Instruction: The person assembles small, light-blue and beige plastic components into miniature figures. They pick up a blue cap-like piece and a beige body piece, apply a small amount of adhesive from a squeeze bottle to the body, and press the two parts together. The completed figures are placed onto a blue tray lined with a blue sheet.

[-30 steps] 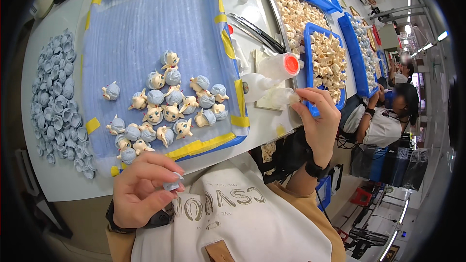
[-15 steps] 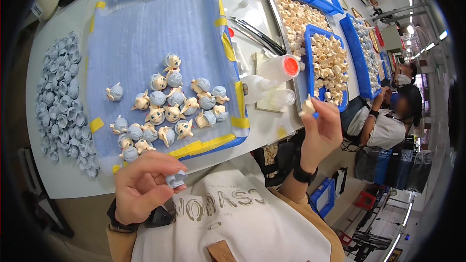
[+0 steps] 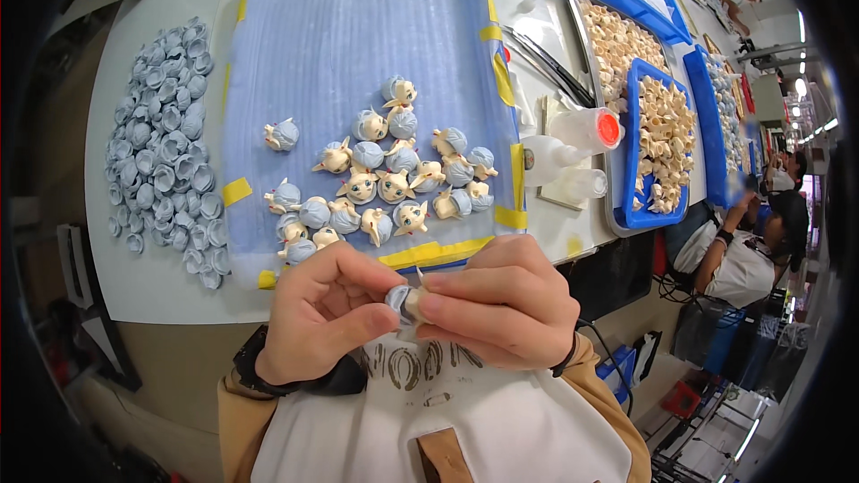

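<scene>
"What do we have in our hands, at the lower centre of the frame?"

"Our left hand (image 3: 327,315) pinches a blue-grey shell (image 3: 397,299), and our right hand (image 3: 503,304) grips a cream piece (image 3: 413,306) against it, partly covered."

"Are the two fitted together?"

"We can't tell; we only see them meeting, just below the middle of the frame."

"And around us?"

"Doll heads (image 3: 394,186) sit on the lined tray (image 3: 313,54) at upper centre. We have loose blue-grey shells (image 3: 165,161) heaped on the table (image 3: 152,291) at left, and a blue tray (image 3: 632,130) of cream parts (image 3: 662,143) at upper right."
</scene>
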The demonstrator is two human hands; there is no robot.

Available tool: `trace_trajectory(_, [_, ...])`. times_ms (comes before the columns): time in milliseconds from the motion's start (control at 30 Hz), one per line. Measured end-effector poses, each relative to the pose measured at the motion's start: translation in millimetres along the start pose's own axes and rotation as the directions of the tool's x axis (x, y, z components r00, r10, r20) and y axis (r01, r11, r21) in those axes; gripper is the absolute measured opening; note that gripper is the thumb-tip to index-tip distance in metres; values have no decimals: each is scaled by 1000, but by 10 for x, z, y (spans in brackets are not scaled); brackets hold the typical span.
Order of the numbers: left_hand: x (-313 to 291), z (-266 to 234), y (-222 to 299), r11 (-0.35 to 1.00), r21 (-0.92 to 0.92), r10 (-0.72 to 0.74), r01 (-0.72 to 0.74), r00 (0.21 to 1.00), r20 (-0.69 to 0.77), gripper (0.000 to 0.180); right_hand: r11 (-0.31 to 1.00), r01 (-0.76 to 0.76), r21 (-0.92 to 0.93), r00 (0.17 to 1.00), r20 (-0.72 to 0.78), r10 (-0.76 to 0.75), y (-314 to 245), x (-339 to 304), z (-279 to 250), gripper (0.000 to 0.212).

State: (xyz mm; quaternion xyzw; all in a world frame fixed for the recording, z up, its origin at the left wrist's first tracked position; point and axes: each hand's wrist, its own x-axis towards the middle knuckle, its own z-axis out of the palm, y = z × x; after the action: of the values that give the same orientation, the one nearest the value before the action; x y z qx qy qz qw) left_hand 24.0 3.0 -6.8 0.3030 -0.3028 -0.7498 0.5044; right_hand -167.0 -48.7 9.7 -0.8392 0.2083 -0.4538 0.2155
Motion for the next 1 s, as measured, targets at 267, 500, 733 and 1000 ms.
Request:
trace_trajectory(267, [-5, 78, 19, 997, 66, -26, 32, 996, -91, 20, 991, 61, -117, 994, 101, -49, -57, -8, -2, 32])
trace_trajectory(500, [-33, 75, -31, 997, 70, 27, -24, 999, -47, 16, 999, -45, -28, 996, 74, 47, -62, -52, -8, 34])
trace_trajectory(733, [-26, 42, -42, 993, 110, 43, -41, 999, -16, 10, 999, -36, 0, 993, 110, 35, -39, -68, -72, 39])
trace_trajectory(1000, [-52, 79, -135, 922, 325, 243, -212, 968, -60, 14, 990, 41, -137, 992, 127, -24, -120, -73, -68, 33])
